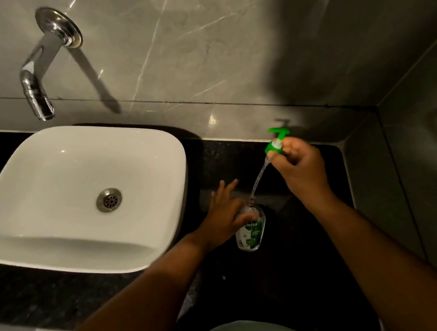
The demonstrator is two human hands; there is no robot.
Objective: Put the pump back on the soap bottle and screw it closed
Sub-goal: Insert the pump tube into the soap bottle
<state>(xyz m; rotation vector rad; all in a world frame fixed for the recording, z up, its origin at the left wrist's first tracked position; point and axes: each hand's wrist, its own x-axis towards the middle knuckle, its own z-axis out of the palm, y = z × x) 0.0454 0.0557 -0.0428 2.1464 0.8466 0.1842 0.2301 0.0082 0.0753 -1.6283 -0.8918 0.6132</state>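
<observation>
Clear bottle [250, 230], label reading "Dettol", stands on the dark surface [293, 266] right of the sink [78, 199]. Left hand [227, 213] grips its shoulder. Right hand [299, 169] pinches the green pump [276, 143] above, tube tip at the bottle mouth.

Left hand [224, 214] splayed — right hand [299, 167] pinching (seemingly)

A bathroom. A white countertop basin [78, 199] sits left on a black granite counter [293, 266]. A chrome wall tap [37, 85] projects from grey marble tiles [224, 41], upper left.
</observation>
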